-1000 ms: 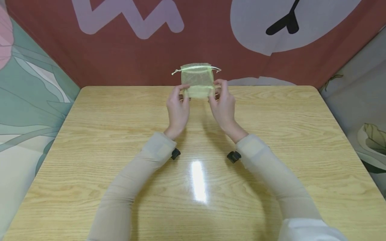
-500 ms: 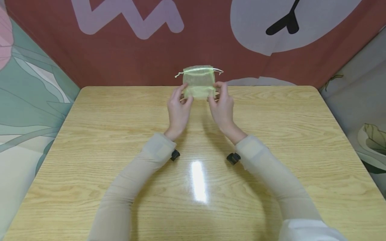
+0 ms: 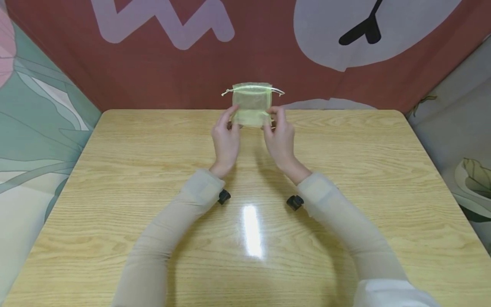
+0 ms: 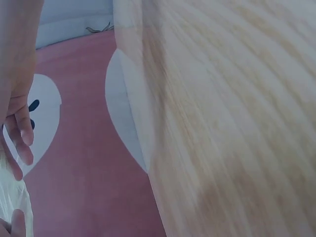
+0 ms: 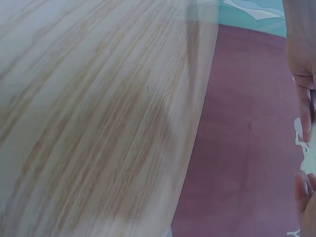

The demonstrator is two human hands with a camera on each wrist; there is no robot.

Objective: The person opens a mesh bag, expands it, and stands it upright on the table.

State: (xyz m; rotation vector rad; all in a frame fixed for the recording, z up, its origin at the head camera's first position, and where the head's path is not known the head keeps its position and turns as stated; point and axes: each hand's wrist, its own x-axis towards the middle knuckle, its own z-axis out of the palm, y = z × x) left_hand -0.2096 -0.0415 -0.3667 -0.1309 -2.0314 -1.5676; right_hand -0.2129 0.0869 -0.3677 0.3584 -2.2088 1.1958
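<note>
by the far edge of the worktop (image 3: 153, 145), our left hand (image 3: 225, 138) and right hand (image 3: 281, 138) pinch opposite lower sides of a sheer yellow-green drawstring pouch (image 3: 252, 101) between them.

I count one small, sheer yellow-green drawstring pouch (image 3: 251, 101) at upper centre, with two pale cord tails (image 3: 226, 91). Just below are two bare hands, one left hand (image 3: 225, 143) and one right hand (image 3: 281, 138). Lower down come two beige fabric sleeves (image 3: 153, 247) and two small black devices (image 3: 295, 203). One wood-grain table (image 3: 115, 170) fills the middle; one red cloth backdrop (image 3: 261, 51) spans the top, with one lilac zigzag (image 3: 183, 40).
</note>
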